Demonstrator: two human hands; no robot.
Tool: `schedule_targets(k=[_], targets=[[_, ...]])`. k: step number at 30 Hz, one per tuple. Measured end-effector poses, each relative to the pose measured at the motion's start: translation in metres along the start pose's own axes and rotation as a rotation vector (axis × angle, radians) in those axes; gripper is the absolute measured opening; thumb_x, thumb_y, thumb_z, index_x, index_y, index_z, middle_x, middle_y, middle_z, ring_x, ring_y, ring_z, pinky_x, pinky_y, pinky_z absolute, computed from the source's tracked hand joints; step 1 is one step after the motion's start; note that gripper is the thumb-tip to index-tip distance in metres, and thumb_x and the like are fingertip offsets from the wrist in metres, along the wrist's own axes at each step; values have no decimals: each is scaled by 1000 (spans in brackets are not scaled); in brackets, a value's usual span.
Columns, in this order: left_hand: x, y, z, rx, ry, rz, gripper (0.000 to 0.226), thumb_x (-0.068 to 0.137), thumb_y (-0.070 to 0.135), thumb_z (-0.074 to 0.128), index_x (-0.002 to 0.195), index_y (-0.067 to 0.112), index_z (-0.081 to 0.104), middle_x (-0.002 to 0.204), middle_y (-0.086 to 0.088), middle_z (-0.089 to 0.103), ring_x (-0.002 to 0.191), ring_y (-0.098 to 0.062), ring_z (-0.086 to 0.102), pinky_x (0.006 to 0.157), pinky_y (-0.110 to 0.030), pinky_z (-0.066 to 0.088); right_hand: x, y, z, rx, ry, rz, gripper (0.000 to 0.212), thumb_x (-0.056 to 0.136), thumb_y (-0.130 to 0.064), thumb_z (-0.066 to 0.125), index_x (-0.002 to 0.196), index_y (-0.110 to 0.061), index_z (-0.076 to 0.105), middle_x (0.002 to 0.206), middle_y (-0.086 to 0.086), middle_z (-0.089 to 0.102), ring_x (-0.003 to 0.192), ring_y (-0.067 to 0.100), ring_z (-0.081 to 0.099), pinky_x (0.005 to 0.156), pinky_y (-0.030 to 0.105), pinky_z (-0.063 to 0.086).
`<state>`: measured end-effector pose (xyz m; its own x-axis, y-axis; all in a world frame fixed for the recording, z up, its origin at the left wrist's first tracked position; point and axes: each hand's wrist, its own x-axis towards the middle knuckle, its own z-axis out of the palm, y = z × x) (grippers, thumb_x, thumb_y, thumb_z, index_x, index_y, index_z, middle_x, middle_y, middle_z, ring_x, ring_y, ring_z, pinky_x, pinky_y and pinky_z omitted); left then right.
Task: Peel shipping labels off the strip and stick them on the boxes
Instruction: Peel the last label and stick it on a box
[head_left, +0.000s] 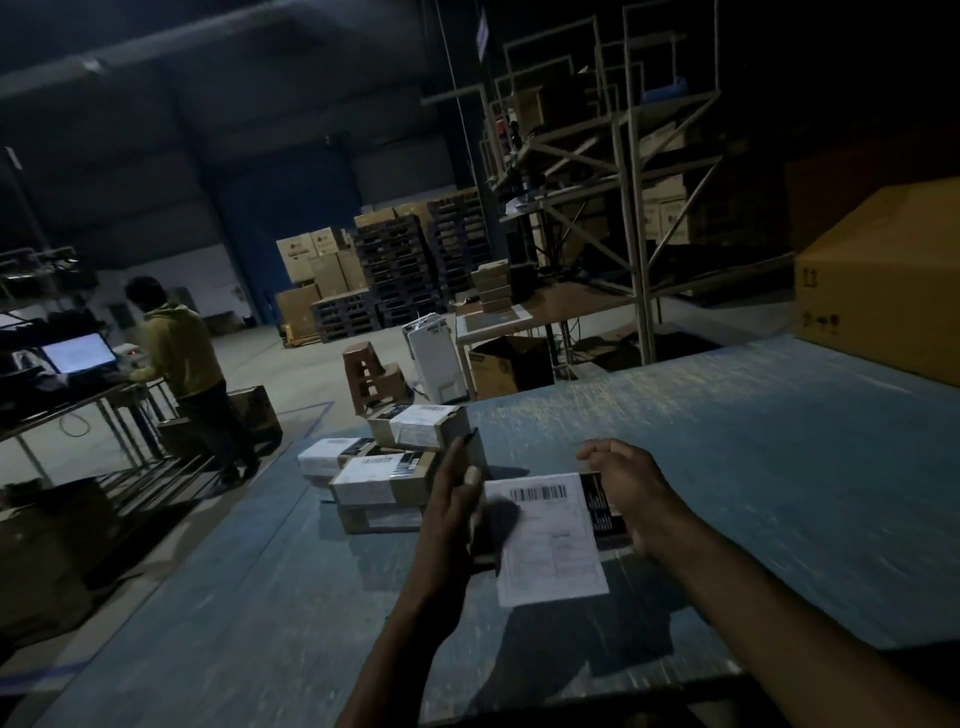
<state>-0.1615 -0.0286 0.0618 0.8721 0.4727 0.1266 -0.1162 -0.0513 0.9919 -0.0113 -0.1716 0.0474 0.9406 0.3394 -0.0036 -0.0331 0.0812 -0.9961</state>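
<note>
A white shipping label (548, 540) covers the top of a dark box (605, 512) held above the blue table (727, 493). The right hand (631, 486) grips the box's far end; the left hand (452, 499) lies flat against its near side, fingers straight. Labelled boxes (387, 467) are stacked just beyond.

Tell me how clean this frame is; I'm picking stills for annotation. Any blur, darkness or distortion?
Head view: dim throughout, ceiling nearly black; left hand motion-smeared over the label; laptop screen blown out; racking leans from wide-angle distortion.
</note>
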Motion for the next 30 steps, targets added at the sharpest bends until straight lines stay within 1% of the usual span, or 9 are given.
schedule_targets(k=[3, 8, 11, 14, 16, 18, 21, 25, 30], targets=[[3, -7, -12, 86, -75, 50, 51, 98, 22, 66, 141, 48, 54, 115, 1, 77, 104, -20, 76, 75, -35, 64, 2, -4, -3, 20, -120, 115, 13, 103, -28, 61, 105, -17, 69, 102, 14, 73, 84, 31, 70, 78, 42, 62], [6, -9, -14, -157, 99, -152, 24, 100, 17, 61, 113, 27, 77, 109, -12, 78, 98, -37, 76, 81, -61, 62, -7, -5, -14, -205, -361, -204, 38, 94, -63, 63, 127, -44, 62, 145, -10, 59, 132, 20, 57, 116, 48, 43], [7, -12, -17, -203, 139, -252, 23, 98, 19, 62, 117, 20, 76, 110, -14, 78, 105, -41, 73, 88, -66, 58, -15, -6, -34, -629, -587, -482, 91, 65, -89, 68, 146, -65, 34, 166, -34, 6, 159, 7, 1, 126, 40, 16], [6, -11, -13, -195, 148, -313, 25, 97, 21, 63, 118, 17, 75, 107, -15, 78, 102, -40, 73, 80, -57, 63, -14, -6, -37, -1171, -601, -810, 131, 56, -86, 77, 161, -51, 6, 168, -26, -24, 153, 3, -31, 121, 34, -14], [4, -11, -11, -208, 117, -367, 28, 98, 24, 62, 122, 16, 73, 111, -15, 76, 100, -39, 73, 69, -48, 63, -14, -6, -34, -1215, -592, -874, 118, 68, -62, 86, 159, -48, 12, 169, -23, -7, 157, 4, -17, 126, 36, -9], [2, -9, -11, -154, 58, -380, 31, 101, 41, 60, 124, 24, 73, 115, -11, 74, 102, -36, 73, 68, -46, 63, -13, -5, -39, -1077, -605, -814, 99, 70, -43, 88, 150, -53, 31, 161, -25, 30, 154, 1, 23, 129, 40, 23], [8, -15, -21, 84, -25, -230, 69, 70, 86, 69, 125, 45, 66, 136, 5, 65, 118, -14, 61, 85, -39, 57, -10, 0, -51, -879, -605, -716, 80, 66, -35, 88, 134, -61, 53, 126, -21, 72, 112, -1, 69, 96, 40, 58], [4, -34, -34, 561, -249, 196, 126, 53, 51, 101, 157, 52, 29, 162, 18, 37, 146, -2, 38, 114, -30, 39, -9, 0, -58, -795, -640, -638, 70, 67, -24, 94, 123, -53, 65, 112, -19, 75, 101, 4, 72, 87, 34, 59], [6, -28, -31, 622, -202, 489, 77, 65, 22, 100, 133, 26, 65, 127, 12, 71, 121, -8, 66, 101, -46, 56, -8, -3, -62, -742, -725, -570, 64, 70, -15, 97, 121, -42, 69, 115, -20, 74, 107, 3, 70, 90, 22, 53]])
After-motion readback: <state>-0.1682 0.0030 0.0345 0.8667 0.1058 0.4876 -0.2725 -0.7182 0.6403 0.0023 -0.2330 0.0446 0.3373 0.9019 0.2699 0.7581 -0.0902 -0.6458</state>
